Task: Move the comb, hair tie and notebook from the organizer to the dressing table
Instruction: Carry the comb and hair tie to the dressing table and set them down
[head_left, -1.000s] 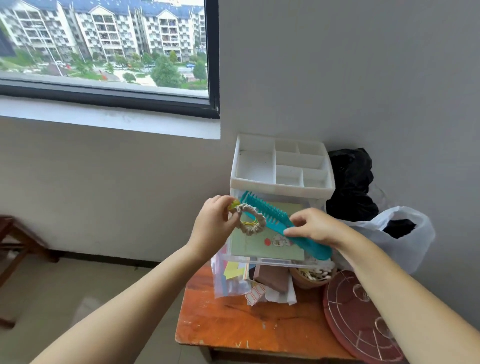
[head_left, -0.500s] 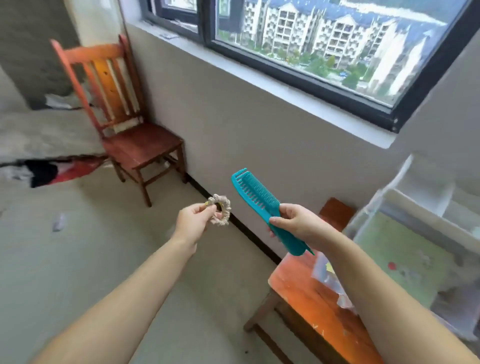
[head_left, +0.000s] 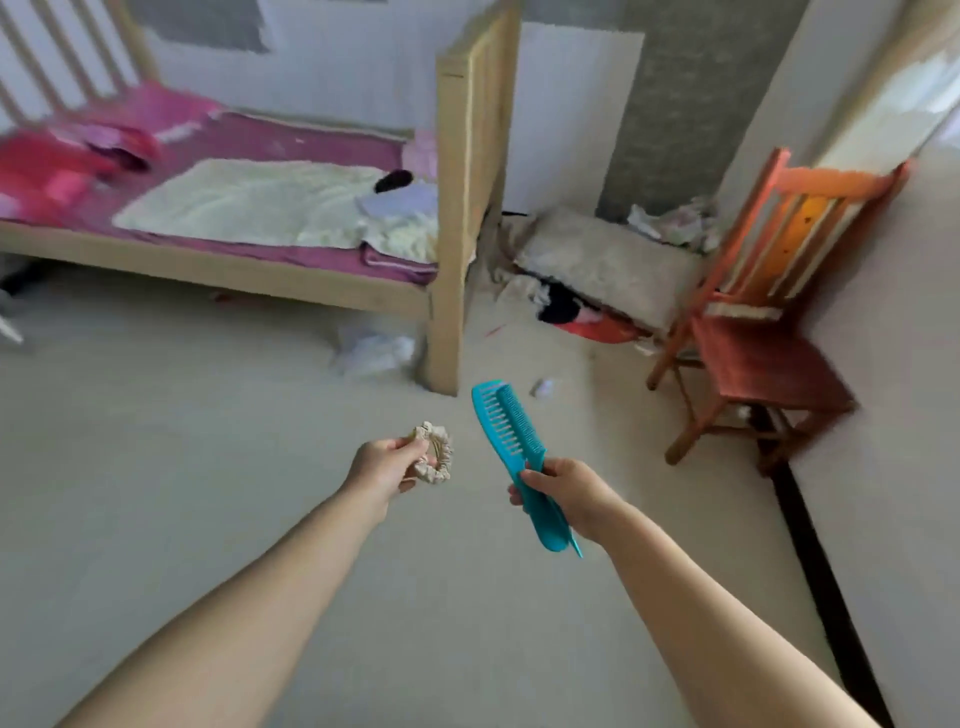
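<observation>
Left hand (head_left: 382, 464) pinches the beige hair tie (head_left: 434, 460); right hand (head_left: 569, 493) grips the teal comb (head_left: 511, 434) by its handle, teeth pointing away. Bare floor (head_left: 208, 467) lies open ahead, bounded by the bed (head_left: 452, 208) and chair (head_left: 769, 332).

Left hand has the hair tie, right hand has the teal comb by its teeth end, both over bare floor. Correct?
Not quite. In the head view the right hand grips the teal comb by its handle, with the teeth end pointing away. The rest holds: the left hand holds the hair tie, both over the floor.
</observation>
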